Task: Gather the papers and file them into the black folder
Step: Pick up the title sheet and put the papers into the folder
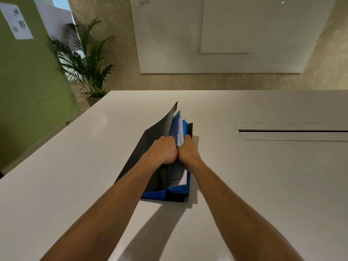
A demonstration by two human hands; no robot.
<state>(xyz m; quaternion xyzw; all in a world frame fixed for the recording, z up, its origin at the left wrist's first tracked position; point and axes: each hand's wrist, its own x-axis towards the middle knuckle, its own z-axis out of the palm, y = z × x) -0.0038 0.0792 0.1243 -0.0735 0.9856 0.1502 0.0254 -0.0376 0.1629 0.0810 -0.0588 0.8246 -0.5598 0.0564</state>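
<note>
- Black plastic is what you are working in: one black folder (150, 147) lies near the middle of the desk (263, 185), its long axis running away from you toward the far edge, its spine side on your right.
- Your left hand (163, 150) is curled closed on the folder's front cover, holding it raised and tilted to the left.
- Your right hand (187, 150) is closed on the papers (179, 127) at the opening, knuckles touching your left hand.
- The papers stand upright between the lifted cover and the blue inner pockets (185, 129), directly ahead of your fingers; both hands are equally near them.
- Judging by this, the sheets need to go down and to the right, flat against the back leaf.
- Count: one folder, one thin bundle of white sheets whose number I cannot tell, several blue pocket leaves, no loose paper visible elsewhere on the desk.
</note>
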